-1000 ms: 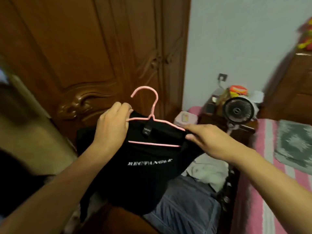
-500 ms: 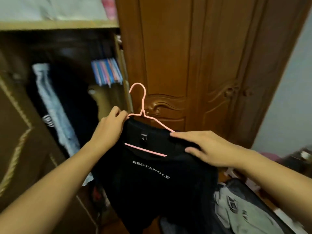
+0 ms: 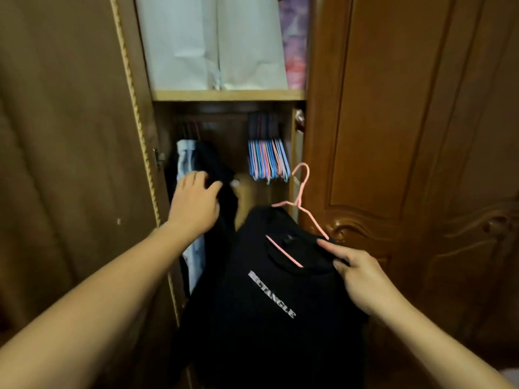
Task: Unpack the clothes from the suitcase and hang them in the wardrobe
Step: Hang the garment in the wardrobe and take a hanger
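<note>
A black T-shirt (image 3: 269, 304) with white lettering hangs on a pink hanger (image 3: 302, 197) in front of the open wardrobe (image 3: 227, 95). My right hand (image 3: 356, 273) pinches the shirt's right shoulder together with the hanger arm and holds it up. My left hand (image 3: 193, 203) is off the shirt and reaches into the wardrobe, its fingers spread against the dark clothes (image 3: 222, 175) that hang at the left beside a light blue garment (image 3: 184, 158). The suitcase is out of view.
A bunch of empty blue and pink hangers (image 3: 268, 161) hangs at the right of the wardrobe rail. Above the shelf stand white bags (image 3: 210, 43). The open door (image 3: 64, 164) is at the left, a carved shut door (image 3: 407, 164) at the right.
The view turned left and up from the bed to the open wardrobe. My left hand let go of the shirt's left shoulder and moved to the hanging clothes. My right hand alone holds the shirt.
</note>
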A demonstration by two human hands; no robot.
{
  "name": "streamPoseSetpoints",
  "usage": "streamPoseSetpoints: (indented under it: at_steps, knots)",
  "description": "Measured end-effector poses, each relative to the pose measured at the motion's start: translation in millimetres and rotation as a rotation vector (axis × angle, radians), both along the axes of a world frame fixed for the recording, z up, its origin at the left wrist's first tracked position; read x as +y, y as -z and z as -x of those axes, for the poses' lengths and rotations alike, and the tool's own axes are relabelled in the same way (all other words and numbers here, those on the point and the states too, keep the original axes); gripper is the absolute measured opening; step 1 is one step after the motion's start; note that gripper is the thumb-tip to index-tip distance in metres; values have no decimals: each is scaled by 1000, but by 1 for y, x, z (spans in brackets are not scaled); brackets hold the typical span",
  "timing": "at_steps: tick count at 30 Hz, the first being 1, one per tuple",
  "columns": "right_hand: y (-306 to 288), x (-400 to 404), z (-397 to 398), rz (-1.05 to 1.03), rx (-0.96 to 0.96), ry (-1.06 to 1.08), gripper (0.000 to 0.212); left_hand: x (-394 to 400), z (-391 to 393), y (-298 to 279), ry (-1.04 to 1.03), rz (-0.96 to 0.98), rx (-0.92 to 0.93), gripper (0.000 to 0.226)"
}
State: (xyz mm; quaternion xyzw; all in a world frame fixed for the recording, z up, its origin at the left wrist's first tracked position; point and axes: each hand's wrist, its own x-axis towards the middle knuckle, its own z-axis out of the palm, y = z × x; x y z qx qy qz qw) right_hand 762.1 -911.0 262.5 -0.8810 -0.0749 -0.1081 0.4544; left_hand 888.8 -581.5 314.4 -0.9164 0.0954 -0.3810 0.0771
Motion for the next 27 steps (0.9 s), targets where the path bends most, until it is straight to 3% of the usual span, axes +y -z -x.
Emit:
streamPoseSetpoints:
  at_steps: [4,7,10,14,20,24,27]
  knots:
    - [-30,38,-31,36,-47,7,51,78,-21,-23,-343,-71,9,42]
    - [-39,88,-63,176,-114,-1,66,103,-40,-33,-499,-165,33,50]
    - [-37,134,-101,273,-99,48,79,106,-56,-30,-530,-216,40,53]
    - [-43,176,-155,318,-118,127,74,108,-78,-30,-521,-247,25,58]
    - [-62,208,-255,334,-248,180,60,109,-102,-78,-562,-218,-106,51]
    - [-50,213,-313,317,-226,190,63,115,-108,-73,-579,-293,-148,47]
    - [-61,218,-352,276,-318,179,66,116,-118,-71,-580,-241,-176,40]
